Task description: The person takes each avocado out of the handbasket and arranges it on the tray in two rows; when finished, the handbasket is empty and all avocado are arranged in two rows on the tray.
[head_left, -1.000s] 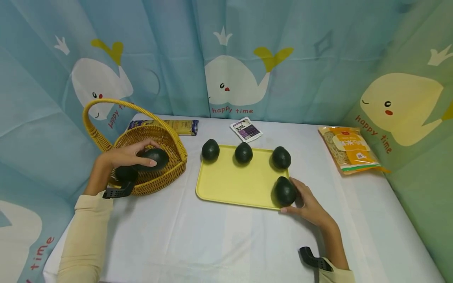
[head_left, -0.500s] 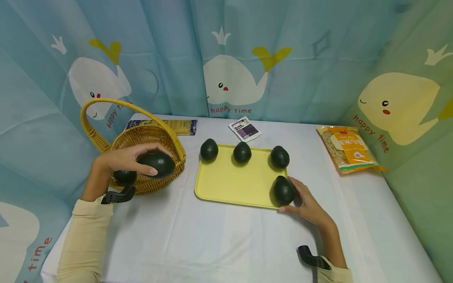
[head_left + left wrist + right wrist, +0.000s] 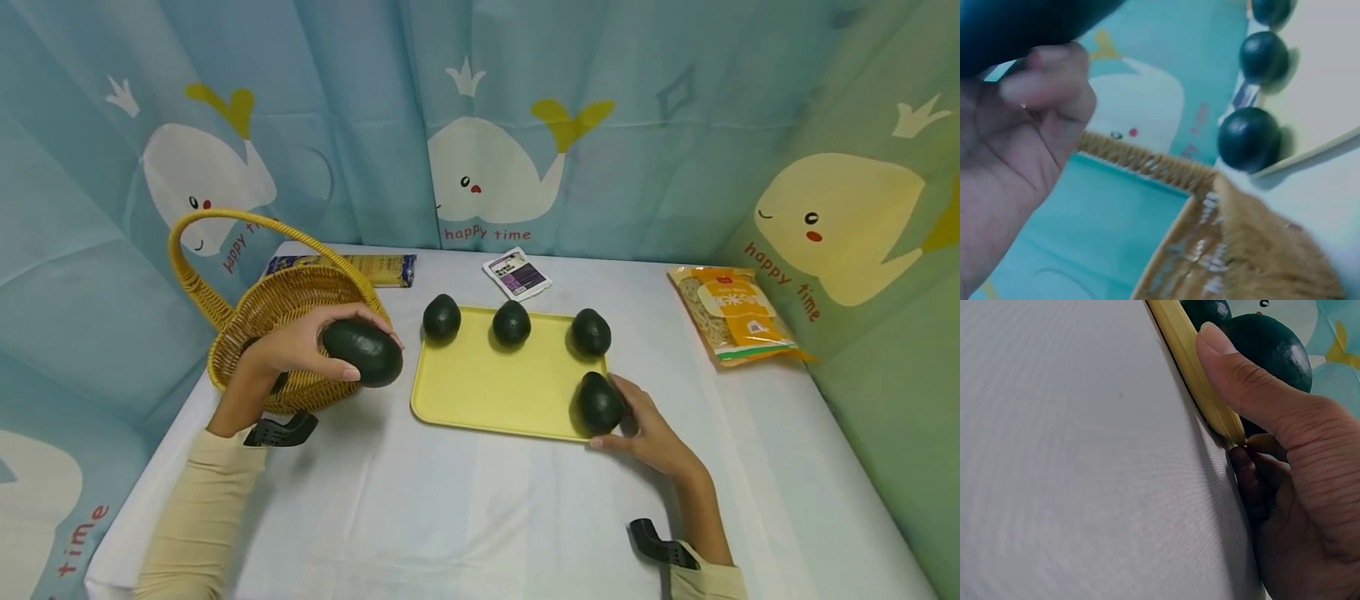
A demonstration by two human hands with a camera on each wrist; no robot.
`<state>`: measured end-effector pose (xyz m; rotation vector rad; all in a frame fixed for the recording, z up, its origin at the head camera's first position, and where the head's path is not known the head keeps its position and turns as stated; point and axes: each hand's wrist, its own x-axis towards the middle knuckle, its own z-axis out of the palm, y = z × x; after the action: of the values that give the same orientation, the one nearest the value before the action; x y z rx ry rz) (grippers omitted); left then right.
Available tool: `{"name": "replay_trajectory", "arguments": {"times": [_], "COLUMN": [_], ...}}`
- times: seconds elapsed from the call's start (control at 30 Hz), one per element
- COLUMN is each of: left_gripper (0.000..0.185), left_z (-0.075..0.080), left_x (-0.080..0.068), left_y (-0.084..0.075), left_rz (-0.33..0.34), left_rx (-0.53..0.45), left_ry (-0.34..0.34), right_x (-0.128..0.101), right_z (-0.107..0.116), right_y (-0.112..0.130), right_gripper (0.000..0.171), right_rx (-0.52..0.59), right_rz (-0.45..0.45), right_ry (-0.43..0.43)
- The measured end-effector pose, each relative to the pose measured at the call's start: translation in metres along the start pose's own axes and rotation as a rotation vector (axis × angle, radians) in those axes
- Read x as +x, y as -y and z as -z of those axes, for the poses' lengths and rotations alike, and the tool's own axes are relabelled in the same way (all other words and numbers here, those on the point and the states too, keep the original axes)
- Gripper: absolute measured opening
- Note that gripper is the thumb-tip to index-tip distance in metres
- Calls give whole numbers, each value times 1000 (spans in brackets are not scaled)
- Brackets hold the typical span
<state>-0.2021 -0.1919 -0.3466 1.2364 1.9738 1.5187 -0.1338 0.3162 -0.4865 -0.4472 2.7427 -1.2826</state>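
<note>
My left hand (image 3: 300, 343) holds a dark green avocado (image 3: 364, 352) in front of the basket's right side, fingers and thumb around it. Behind that hand stands the yellow wicker basket (image 3: 300, 287). A dark sliver of another avocado shows inside, mostly hidden by the wrist. The yellow tray (image 3: 487, 383) carries several avocados: three (image 3: 512, 324) along its back edge and one (image 3: 599, 403) at the front right corner. At that corner my right hand (image 3: 651, 435) grips the tray, its thumb (image 3: 1241, 378) along the rim and the other fingers curled at the corner beneath, beside the avocado.
Behind the basket lies a blue and yellow packet (image 3: 378, 269). A small white and purple packet (image 3: 517, 274) lies behind the tray. On the right is an orange bag (image 3: 738, 315). Whale-print curtains (image 3: 360, 125) enclose the white table (image 3: 450, 517).
My left hand has lifted the avocado up out of the basket and carried it right, toward the tray. The right hand has stayed at the tray's corner.
</note>
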Motion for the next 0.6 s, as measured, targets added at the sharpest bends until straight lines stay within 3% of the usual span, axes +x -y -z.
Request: {"name": "replay_trajectory", "arguments": {"times": [0.37,0.47,0.6], "left_gripper": [50,56,60], "left_z": [-31,-44,-65], "left_x": [23,31,44], "left_y": [29,42,55], "left_rz": [-135,-166,-169], "left_rx": [-276,-450,-697], "left_ry": [-144,-148,-102], "right_x": [0,0,0], "right_z": [-1,-1,-1], "right_y": [-2,-2,-3], "right_gripper": [107,107,106], "right_rx": [9,4,-3], "right_rz": [-6,3,19], "right_ry": [3,-1,-2]}}
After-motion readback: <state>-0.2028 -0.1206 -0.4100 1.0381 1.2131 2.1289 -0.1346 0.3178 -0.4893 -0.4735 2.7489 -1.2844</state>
